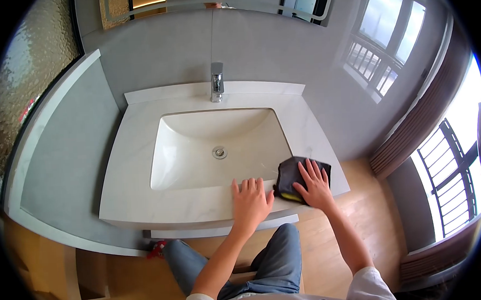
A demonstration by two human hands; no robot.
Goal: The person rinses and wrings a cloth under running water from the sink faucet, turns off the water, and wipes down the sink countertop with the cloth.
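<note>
My right hand (pixel 315 188) lies flat with fingers spread on a dark grey cloth (pixel 291 173), which has a yellow strip along its lower edge. The cloth rests on the right front corner of the white marbled countertop (pixel 129 179). On the counter's front edge, left of the cloth, my left hand (pixel 251 203) leans with its fingers stretched out and holds nothing. Just beyond both hands is the white rectangular sink (pixel 220 175), with a round metal drain (pixel 219 152) in its bottom.
A chrome faucet (pixel 216 84) stands behind the sink, below a mirror (pixel 245 2). A grey half wall (pixel 63 152) borders the counter on the left. To the right are a brown curtain (pixel 411 126) and a window with black railings (pixel 448 178).
</note>
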